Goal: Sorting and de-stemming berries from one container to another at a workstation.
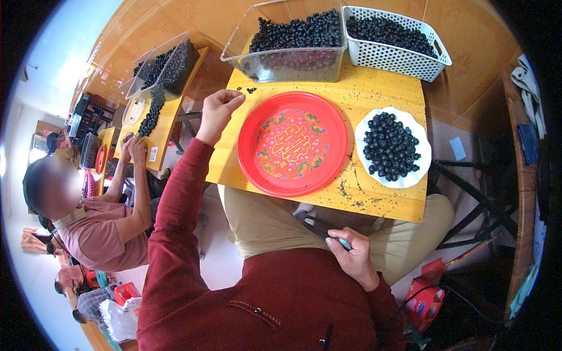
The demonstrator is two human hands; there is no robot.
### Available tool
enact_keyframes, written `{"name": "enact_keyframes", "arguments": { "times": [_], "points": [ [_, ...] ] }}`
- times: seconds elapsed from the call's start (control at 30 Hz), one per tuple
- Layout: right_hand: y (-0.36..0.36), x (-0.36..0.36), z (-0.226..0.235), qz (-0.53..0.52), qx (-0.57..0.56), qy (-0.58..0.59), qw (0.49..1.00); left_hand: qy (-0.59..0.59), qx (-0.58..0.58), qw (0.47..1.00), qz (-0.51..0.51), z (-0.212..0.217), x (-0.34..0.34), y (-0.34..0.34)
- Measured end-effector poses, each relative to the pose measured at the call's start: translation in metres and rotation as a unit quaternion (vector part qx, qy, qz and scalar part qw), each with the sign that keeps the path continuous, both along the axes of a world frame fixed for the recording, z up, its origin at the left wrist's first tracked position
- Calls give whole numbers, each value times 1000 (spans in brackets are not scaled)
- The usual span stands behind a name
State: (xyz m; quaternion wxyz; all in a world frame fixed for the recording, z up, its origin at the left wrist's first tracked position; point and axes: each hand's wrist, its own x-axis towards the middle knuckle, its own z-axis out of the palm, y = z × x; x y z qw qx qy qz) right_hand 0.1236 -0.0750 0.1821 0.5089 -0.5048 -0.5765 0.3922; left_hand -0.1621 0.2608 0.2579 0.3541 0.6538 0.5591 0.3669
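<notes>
My left hand (220, 112) is closed in a pinch over the table's left side, beside a red round tray (248, 167). Whatever its fingertips hold, if anything, is too small to make out. A few small black pieces (251, 90) lie on the wood just past the fingertips. Low over my lap, my right hand (355, 260) grips a slim dark tool (316, 227) with a teal handle; its exact kind is unclear. The tray has a printed pattern and holds nothing. To its right, a white scalloped plate (422, 130) carries a heap of round black bead-like pieces (391, 146).
A clear plastic bin (234, 57) and a white perforated basket (430, 71), both with black pieces, stand along the far edge of the yellow table (225, 169). Crumbs (351, 190) lie around the plate. At left, a person (105, 225) works at another table; a red bag (426, 298) sits low right.
</notes>
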Motion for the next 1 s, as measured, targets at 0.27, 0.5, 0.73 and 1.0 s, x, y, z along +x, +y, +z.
{"name": "enact_keyframes", "arguments": {
  "times": [0.27,0.5,0.73,1.0],
  "points": [
    [1,-4,3,-2,-30,0,1000,-491,-181,852,3,43,11,-82],
    [-4,-9,6,-39,-66,34,996,-512,-232,826,-41,40,49,-123],
    [-13,-8,5,-82,-71,34,994,-504,-302,807,-49,13,78,-136],
    [-24,-5,-3,-119,-97,31,988,-443,-303,835,-118,7,101,-151]
  ]
}}
